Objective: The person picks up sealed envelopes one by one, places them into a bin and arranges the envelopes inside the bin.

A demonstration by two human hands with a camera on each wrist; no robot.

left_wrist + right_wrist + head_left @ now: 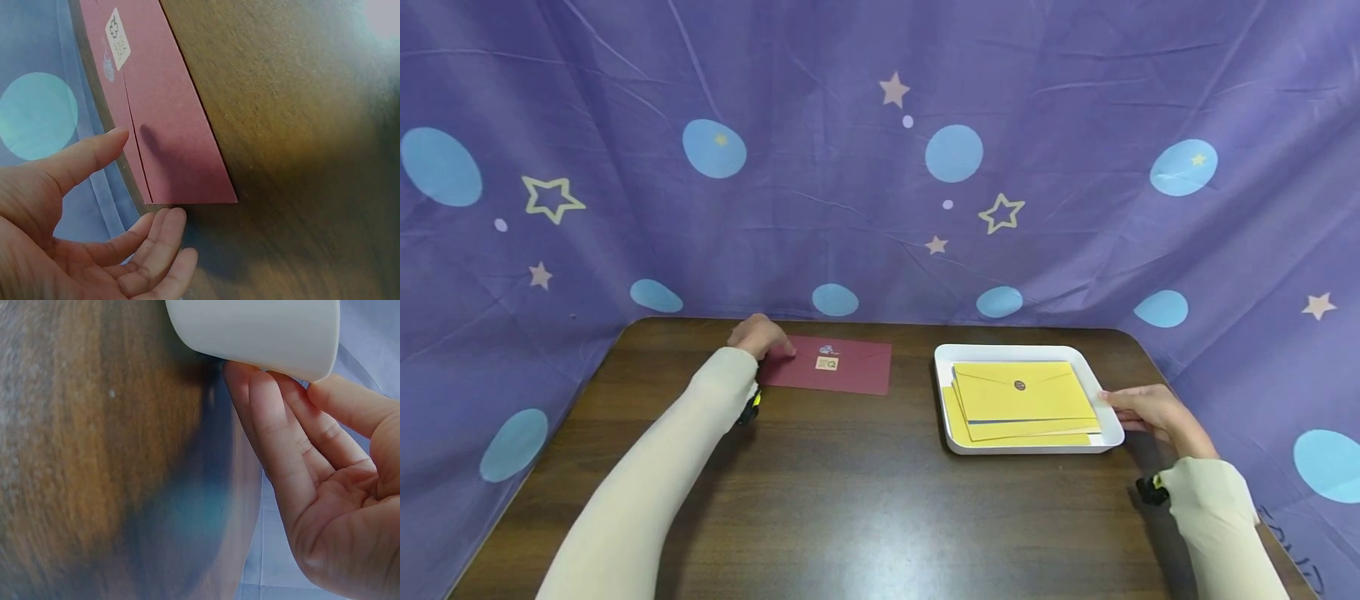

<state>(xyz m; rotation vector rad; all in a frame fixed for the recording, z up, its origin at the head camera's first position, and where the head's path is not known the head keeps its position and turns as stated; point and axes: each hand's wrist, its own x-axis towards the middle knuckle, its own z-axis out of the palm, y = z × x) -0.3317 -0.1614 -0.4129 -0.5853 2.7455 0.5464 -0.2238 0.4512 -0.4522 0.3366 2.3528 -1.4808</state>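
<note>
A dark red envelope with a small pale stamp lies flat on the table, its flap line along the far side. My left hand is at its left end. In the left wrist view the thumb hovers over the envelope and the fingers are loosely bent just off its short edge, holding nothing. On the right, a white tray carries several yellow envelopes, the top one with a round dark seal. My right hand grips the tray's right side, thumb at the rim and fingertips against the lower wall.
The brown wooden table runs under everything. Behind it hangs a purple cloth with blue dots and stars, reaching down to the table's far edge and sides.
</note>
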